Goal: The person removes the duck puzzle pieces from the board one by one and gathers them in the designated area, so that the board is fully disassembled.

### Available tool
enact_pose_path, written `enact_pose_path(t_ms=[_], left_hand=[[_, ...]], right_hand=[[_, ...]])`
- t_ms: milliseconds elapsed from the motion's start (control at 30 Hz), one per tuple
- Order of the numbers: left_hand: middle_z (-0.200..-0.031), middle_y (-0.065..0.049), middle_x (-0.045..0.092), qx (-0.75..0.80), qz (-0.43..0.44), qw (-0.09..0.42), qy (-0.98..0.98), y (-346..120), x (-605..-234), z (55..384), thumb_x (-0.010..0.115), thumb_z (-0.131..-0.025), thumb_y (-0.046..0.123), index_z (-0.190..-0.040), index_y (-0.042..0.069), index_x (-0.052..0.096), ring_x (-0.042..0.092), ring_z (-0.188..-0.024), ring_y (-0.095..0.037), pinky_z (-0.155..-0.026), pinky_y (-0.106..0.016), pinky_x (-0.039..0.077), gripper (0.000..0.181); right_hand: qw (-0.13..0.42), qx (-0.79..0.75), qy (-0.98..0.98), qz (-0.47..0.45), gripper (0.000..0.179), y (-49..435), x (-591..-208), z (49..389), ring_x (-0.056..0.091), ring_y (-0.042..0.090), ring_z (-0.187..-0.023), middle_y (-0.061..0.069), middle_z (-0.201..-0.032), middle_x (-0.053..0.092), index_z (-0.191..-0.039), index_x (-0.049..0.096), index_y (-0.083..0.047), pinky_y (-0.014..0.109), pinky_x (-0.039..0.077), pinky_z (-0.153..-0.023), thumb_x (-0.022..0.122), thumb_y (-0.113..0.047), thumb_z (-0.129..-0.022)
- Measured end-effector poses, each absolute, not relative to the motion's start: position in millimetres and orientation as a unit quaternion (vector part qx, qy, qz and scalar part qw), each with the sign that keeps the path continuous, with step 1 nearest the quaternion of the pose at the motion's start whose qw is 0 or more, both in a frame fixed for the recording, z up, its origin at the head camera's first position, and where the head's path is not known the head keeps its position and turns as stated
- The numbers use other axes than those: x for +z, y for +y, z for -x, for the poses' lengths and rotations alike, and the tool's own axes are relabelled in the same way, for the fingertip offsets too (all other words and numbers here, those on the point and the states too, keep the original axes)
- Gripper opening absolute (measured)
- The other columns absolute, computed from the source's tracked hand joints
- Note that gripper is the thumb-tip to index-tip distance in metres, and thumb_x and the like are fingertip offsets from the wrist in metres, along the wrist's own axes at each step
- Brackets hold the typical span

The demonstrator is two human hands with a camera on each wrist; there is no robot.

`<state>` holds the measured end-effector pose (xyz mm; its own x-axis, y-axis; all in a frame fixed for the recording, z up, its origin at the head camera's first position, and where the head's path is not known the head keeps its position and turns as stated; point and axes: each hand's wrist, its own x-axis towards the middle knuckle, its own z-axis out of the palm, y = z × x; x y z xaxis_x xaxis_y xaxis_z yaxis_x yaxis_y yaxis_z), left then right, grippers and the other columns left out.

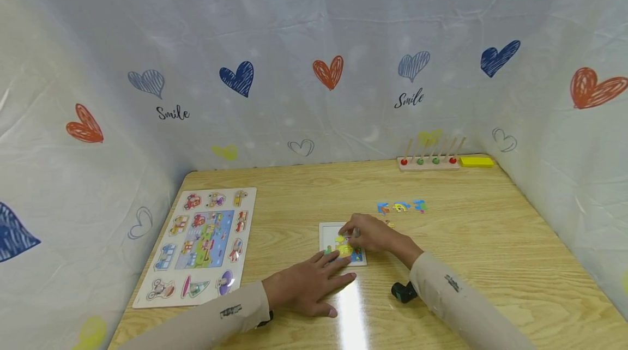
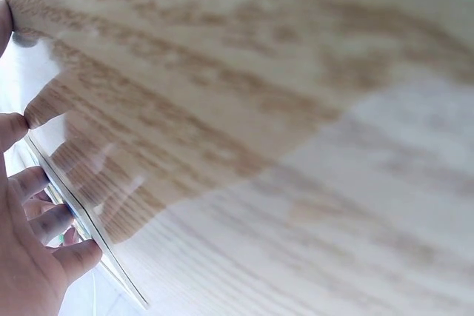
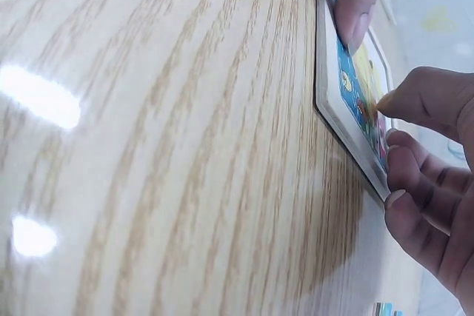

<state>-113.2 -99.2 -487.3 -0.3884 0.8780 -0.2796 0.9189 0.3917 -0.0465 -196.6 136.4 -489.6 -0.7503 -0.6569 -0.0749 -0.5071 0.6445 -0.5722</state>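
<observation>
The puzzle [image 1: 345, 251] seems light and stiff, best held by its frame [image 1: 322, 238]. Left grip [image 1: 316, 284] lies released; whether right grip [image 1: 375, 233] pinches anything cannot be told.

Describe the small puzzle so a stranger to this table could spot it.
Near the middle of the table, the left hand and right hand touch the puzzle. It is white-framed and far smaller than the board to its left.

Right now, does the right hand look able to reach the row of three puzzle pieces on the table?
Likely yes: the row of three puzzle pieces lies uncovered just beyond the right hand, with nothing tall between. That hand would probably leave the framed puzzle first.
</observation>
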Motion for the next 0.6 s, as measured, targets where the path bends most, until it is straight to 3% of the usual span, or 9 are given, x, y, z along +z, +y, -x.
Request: enact_pose_path(t_ms=[267, 600], left_hand=[[-0.169, -0.009, 0.013, -0.099, -0.543, 0.106, 0.827, -98.6, -486.5, 113.5, 0.027, -0.102, 0.067, -0.163, 0.024, 0.017, 0.018, -0.155, -0.033, -0.122, -0.047, 0.029, 0.075], [-0.169, -0.009, 0.013, -0.090, -0.545, 0.113, 0.826, -98.5, -487.2, 113.5, 0.027, -0.102, 0.066, -0.163, 0.024, 0.017, 0.018, -0.155, -0.034, -0.122, -0.048, 0.028, 0.074]], right_hand=[[0.133, -0.272, 0.893, 0.334, 0.022, 135.2, -487.2, 194.6, 0.053, 0.009, -0.079, 0.000, -0.098, 0.062, -0.115, 0.072, -0.013, 0.026, 0.047, -0.070, 0.067, -0.011, -0.094], [0.151, -0.287, 0.893, 0.312, 0.019, 135.6, -486.8, 194.8, 0.058, 0.016, -0.091, 0.002, -0.105, 0.063, -0.113, 0.068, -0.012, 0.032, 0.049, -0.077, 0.068, -0.009, -0.094]])
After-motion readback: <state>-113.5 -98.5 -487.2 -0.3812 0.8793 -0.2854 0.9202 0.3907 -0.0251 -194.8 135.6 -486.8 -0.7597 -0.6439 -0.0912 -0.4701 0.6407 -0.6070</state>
